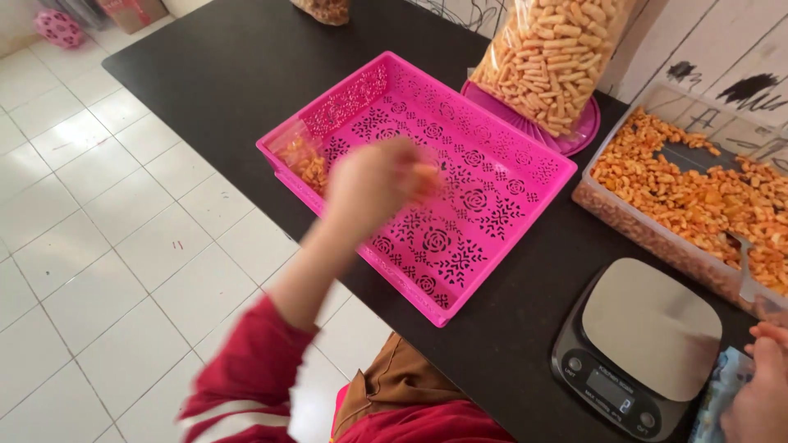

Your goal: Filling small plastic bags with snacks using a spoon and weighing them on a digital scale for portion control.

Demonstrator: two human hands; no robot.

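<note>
Head view shows the left hand (373, 184), blurred, closed on a small snack bag (427, 176) over the pink tray (492, 221) on the black table (230, 66). At the near right, the right hand (759, 385) grips blue packaging (716, 394) beside the kitchen scale (640, 344).

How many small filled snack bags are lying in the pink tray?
1 small bag of orange snacks, in the left corner of the pink tray. The blurred left hand hovers over the tray holding something orange, and it may hide another bag.
</note>
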